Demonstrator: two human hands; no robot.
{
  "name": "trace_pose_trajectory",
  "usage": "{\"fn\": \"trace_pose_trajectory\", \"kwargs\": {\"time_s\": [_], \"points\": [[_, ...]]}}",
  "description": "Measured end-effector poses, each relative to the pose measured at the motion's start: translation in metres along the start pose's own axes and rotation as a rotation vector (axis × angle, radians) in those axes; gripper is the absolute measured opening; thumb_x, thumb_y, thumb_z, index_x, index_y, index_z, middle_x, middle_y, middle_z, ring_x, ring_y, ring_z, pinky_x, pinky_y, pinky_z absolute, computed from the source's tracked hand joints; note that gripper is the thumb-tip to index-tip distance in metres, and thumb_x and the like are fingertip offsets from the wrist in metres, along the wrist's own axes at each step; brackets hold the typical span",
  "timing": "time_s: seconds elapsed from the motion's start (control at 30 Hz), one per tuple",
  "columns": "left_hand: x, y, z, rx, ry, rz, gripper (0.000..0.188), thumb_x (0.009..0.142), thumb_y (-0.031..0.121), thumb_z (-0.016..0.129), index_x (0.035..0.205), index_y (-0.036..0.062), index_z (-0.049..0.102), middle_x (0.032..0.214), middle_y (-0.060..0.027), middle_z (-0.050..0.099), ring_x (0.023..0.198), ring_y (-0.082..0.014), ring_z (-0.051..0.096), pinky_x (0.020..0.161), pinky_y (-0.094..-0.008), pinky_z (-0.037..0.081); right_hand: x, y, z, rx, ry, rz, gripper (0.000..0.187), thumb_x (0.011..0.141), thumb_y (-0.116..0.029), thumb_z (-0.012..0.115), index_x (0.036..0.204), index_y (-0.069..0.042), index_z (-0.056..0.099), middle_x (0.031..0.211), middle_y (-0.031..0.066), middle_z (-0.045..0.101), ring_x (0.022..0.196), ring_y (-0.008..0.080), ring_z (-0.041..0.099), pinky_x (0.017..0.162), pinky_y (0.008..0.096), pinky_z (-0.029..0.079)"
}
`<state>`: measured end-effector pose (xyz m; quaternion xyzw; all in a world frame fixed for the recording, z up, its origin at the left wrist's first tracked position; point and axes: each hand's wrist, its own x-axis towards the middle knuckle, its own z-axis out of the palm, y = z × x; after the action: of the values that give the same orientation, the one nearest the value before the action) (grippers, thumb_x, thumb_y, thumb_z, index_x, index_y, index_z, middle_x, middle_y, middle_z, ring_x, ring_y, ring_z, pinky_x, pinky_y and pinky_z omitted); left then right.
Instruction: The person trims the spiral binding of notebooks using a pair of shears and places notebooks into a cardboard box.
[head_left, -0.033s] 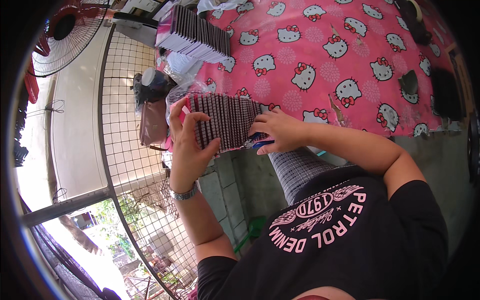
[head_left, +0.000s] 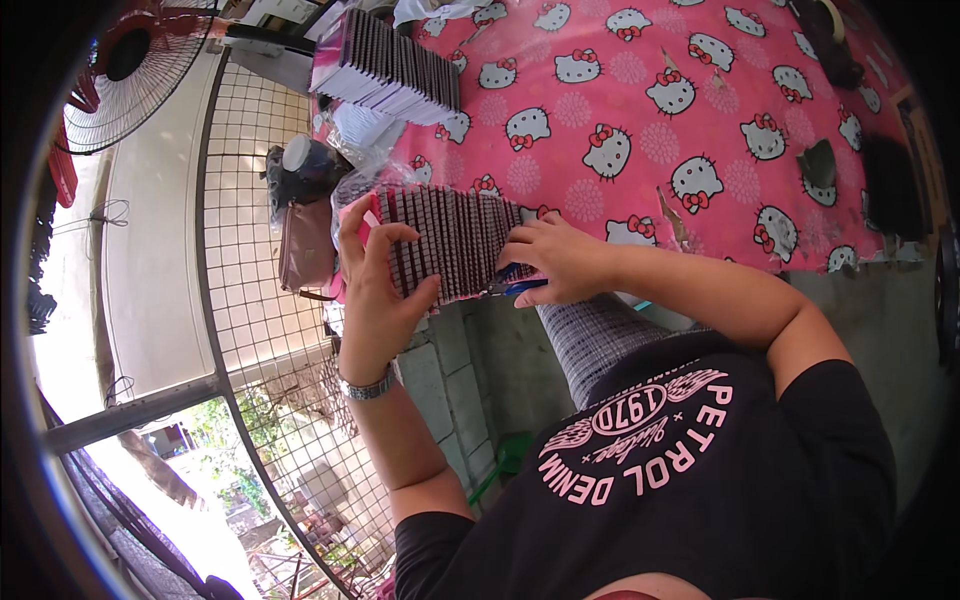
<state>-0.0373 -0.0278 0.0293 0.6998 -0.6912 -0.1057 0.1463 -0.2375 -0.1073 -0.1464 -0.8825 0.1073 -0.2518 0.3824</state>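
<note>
nearby, pouch (head_left: pixel 308 248), contents hidden, stack (head_left: pixel 455 240) between hands (head_left: pixel 380 295)

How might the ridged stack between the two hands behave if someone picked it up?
The ridged stack would probably splay, since it looks like many separate thin pieces. It may feel heavy for its size, being closely packed. Its ridged texture probably limits slipping.
</note>
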Motion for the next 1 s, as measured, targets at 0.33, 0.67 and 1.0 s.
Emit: {"fn": "trace_pose_trajectory", "kwargs": {"time_s": [0.33, 0.67, 1.0], "points": [[-0.002, -0.004, 0.000, 0.004, -0.001, 0.022, 0.048, 0.065, 0.008, 0.078, 0.109, 0.0106, 0.057, 0.150, -0.0183, 0.030, 0.141, -0.0436, 0.029, 0.111, -0.0506, 0.033, 0.017, -0.004, -0.012, 0.375, -0.431, 0.356, 0.039, 0.088, -0.036, 0.069, 0.117, -0.010, 0.062, 0.111, 0.0121, 0.061, 0.113, 0.0318, 0.055, 0.097, 0.0459, 0.037], [-0.002, -0.003, 0.001, 0.007, 0.002, 0.025, 0.049, 0.065, 0.006, 0.078, 0.109, 0.0110, 0.057, 0.150, -0.0162, 0.030, 0.141, -0.0406, 0.032, 0.109, -0.0484, 0.039, 0.014, 0.002, -0.005, 0.458, -0.451, 0.420, 0.039, 0.087, -0.036, 0.071, 0.114, -0.009, 0.063, 0.105, 0.0136, 0.062, 0.108, 0.0338, 0.056, 0.094, 0.0437, 0.040], [-0.001, -0.003, 0.001, 0.045, 0.009, 0.040, 0.050, 0.065, 0.002, 0.077, 0.110, 0.0114, 0.058, 0.152, -0.0139, 0.030, 0.141, -0.0361, 0.035, 0.111, -0.0464, 0.040, -0.002, 0.023, 0.012, 0.016, -0.031, 0.047, 0.042, 0.088, -0.038, 0.069, 0.115, -0.006, 0.064, 0.104, 0.0135, 0.061, 0.098, 0.0297, 0.062, 0.087, 0.0425, 0.047]]}}
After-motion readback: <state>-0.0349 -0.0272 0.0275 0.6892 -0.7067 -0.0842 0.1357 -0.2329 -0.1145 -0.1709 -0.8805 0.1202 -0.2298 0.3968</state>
